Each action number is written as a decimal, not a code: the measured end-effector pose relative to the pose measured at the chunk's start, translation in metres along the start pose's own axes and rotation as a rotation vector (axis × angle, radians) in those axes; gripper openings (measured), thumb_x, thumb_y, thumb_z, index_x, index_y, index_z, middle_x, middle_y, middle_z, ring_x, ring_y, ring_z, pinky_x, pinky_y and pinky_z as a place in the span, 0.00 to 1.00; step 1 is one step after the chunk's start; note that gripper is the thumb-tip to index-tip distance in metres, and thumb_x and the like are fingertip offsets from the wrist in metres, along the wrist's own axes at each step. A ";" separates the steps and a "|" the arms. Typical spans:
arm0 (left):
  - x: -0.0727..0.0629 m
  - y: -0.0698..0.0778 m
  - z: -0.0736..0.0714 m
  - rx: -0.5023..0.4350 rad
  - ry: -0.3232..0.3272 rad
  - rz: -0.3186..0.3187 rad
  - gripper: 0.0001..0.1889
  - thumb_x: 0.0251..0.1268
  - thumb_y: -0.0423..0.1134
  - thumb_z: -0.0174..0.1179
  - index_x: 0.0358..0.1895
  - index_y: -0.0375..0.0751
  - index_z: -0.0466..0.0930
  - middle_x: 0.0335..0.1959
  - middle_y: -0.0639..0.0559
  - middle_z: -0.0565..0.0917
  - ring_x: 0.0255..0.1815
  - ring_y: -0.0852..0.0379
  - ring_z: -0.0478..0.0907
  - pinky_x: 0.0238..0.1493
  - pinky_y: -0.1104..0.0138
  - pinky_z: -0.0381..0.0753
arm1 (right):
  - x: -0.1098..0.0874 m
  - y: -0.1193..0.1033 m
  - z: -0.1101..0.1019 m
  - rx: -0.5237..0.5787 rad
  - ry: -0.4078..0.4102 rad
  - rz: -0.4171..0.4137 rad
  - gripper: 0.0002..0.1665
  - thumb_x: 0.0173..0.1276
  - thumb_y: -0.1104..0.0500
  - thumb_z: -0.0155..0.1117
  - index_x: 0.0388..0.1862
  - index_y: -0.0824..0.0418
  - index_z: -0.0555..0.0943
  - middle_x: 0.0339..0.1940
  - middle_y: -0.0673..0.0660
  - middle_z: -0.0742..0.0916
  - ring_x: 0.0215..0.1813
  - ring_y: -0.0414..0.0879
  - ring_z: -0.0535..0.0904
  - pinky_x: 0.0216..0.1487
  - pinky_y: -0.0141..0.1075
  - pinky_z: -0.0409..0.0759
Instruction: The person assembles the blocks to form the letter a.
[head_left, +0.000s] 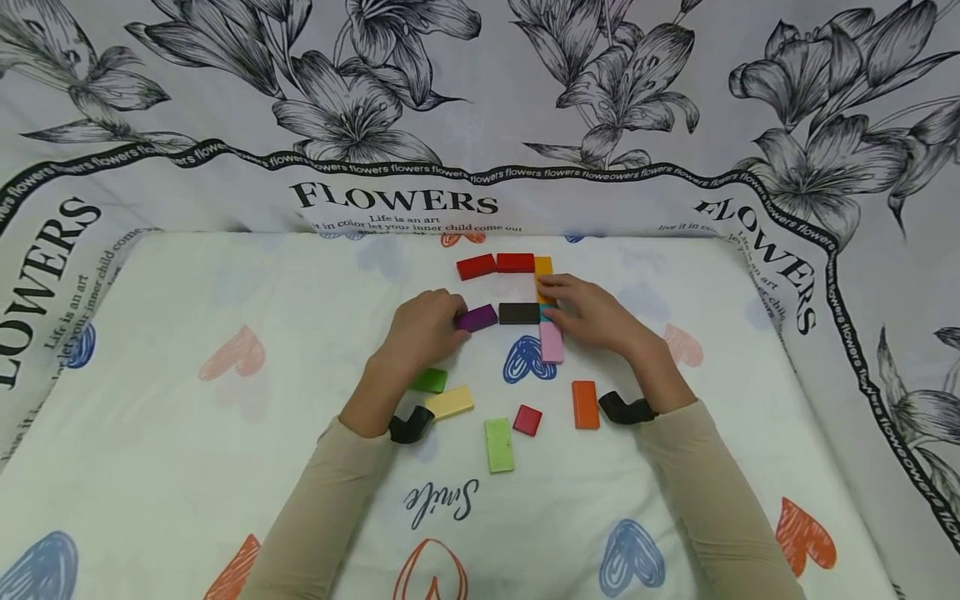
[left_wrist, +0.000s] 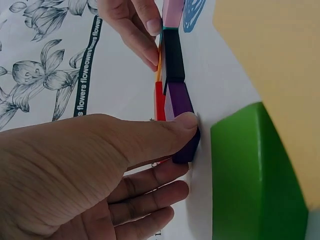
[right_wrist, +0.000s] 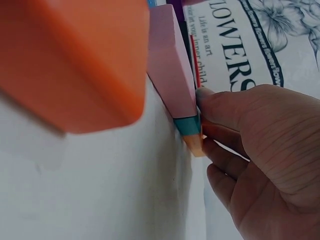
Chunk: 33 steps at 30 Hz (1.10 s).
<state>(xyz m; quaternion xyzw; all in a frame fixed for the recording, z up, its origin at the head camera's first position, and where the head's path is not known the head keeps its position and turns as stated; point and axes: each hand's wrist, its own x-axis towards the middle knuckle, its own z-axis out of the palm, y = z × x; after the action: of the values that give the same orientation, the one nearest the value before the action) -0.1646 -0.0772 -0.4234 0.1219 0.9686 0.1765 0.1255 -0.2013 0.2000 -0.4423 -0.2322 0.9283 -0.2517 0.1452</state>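
Observation:
My left hand (head_left: pixel 423 329) holds a purple block (head_left: pixel 477 318) by its left end between thumb and fingers. The block's right end lies close to a black block (head_left: pixel 519 313). My right hand (head_left: pixel 596 312) touches the blocks at the right of the arrangement. Its index finger rests on a yellow-orange block (head_left: pixel 543 265), with the thumb by a small teal block (head_left: pixel 545 313), partly covered. Below the teal one is a pink block (head_left: pixel 551 342). Two red blocks (head_left: pixel 515 262) form the far row, the left one slightly tilted. In the right wrist view, the thumb hides part of the teal-pink joint.
Nearer lie a green block (head_left: pixel 430 381), a pale yellow block (head_left: pixel 450 402), a light green block (head_left: pixel 498 445), a small red block (head_left: pixel 527 420) and an orange block (head_left: pixel 585 405). Black devices (head_left: pixel 408 427) sit at both wrists. A printed cloth (head_left: pixel 300 517) covers the table.

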 end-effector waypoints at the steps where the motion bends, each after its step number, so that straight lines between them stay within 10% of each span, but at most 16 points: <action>1: 0.001 0.000 0.000 -0.002 0.000 0.003 0.19 0.68 0.43 0.72 0.58 0.41 0.87 0.46 0.46 0.88 0.46 0.48 0.80 0.55 0.57 0.83 | 0.000 0.000 0.000 0.001 0.003 0.001 0.32 0.80 0.54 0.64 0.79 0.59 0.72 0.83 0.59 0.73 0.86 0.59 0.64 0.83 0.56 0.67; 33: 0.001 0.000 0.000 -0.006 0.000 0.014 0.17 0.69 0.42 0.72 0.57 0.40 0.88 0.46 0.45 0.88 0.45 0.48 0.80 0.56 0.57 0.84 | 0.001 0.001 0.002 0.029 0.005 0.022 0.32 0.80 0.55 0.64 0.80 0.57 0.71 0.83 0.59 0.73 0.86 0.59 0.64 0.83 0.57 0.67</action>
<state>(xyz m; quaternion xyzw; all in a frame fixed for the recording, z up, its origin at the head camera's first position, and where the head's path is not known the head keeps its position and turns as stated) -0.1654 -0.0770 -0.4231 0.1283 0.9673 0.1801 0.1244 -0.2017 0.2002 -0.4446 -0.2195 0.9273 -0.2640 0.1491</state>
